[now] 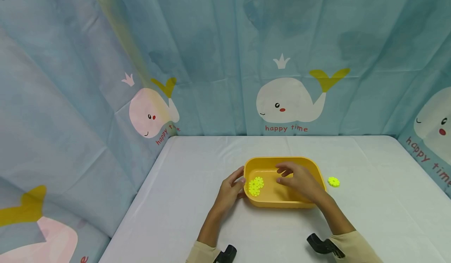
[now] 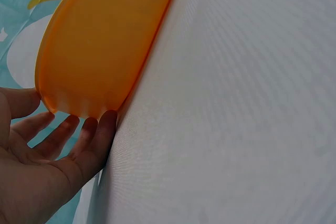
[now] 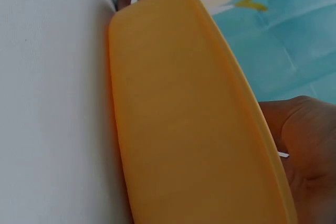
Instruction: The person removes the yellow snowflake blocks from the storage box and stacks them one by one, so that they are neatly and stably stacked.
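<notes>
A yellow plastic basin (image 1: 282,204) sits on the white table. Neon-yellow scalloped snowflake discs (image 1: 254,192) lie bunched at its left end. My left hand (image 1: 228,192) holds that end: the fingertips (image 2: 109,118) rest along the outer wall and the thumb is at the rim. Over the inside of the basin hovers my right hand (image 1: 299,181), fingers loosely bent, thumb apart from them, with nothing visible between. In the right wrist view the basin wall (image 3: 168,103) covers most of that hand's fingers.
One more neon-yellow disc (image 1: 333,182) lies on the table (image 1: 370,216) just right of the basin. Black devices (image 1: 322,244) are strapped at both wrists. A blue whale-print curtain (image 1: 218,59) hangs behind the table and along its sides.
</notes>
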Demonstrator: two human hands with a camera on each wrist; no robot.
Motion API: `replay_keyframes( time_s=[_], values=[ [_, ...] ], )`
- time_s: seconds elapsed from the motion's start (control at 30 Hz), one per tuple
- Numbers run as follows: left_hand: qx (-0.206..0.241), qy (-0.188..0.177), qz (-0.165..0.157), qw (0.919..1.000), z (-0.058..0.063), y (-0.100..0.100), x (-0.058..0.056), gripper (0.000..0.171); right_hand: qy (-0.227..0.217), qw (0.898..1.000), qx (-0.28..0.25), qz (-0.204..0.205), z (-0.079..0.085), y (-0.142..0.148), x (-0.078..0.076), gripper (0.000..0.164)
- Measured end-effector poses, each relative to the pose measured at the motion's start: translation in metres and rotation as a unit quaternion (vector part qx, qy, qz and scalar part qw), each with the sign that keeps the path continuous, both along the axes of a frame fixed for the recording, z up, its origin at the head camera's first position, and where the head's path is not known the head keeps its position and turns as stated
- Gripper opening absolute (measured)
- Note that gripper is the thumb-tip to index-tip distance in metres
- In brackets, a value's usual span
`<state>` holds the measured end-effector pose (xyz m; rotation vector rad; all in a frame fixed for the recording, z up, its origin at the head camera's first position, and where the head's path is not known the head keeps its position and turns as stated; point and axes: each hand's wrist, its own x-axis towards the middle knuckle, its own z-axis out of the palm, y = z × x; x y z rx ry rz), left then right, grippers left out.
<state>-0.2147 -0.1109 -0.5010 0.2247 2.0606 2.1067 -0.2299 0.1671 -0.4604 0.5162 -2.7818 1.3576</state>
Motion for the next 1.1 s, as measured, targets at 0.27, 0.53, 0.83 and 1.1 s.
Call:
replay_keyframes(
  time_s=[0.27, 0.53, 0.83, 1.1],
  values=[
    [-0.003, 0.003, -0.001, 1.0000, -0.001, 0.000, 0.000, 0.052, -0.050, 0.998, -0.010, 0.032, -0.005, -0.015, -0.008, 0.047],
    [0.002, -0.001, -0.002, 1.0000, -0.001, 0.000, 0.000, 0.052, -0.086, 0.995, 0.018, 0.041, -0.010, -0.031, -0.016, 0.047],
    [0.005, 0.002, -0.007, 1.0000, -0.001, -0.001, 0.000, 0.052, -0.096, 0.992, 0.054, 0.055, -0.009, -0.044, -0.022, 0.046],
    [0.004, 0.002, -0.008, 1.0000, -0.001, -0.001, 0.000, 0.052, -0.090, 0.990, 0.077, 0.071, -0.009, -0.049, -0.027, 0.046]
  ],
)
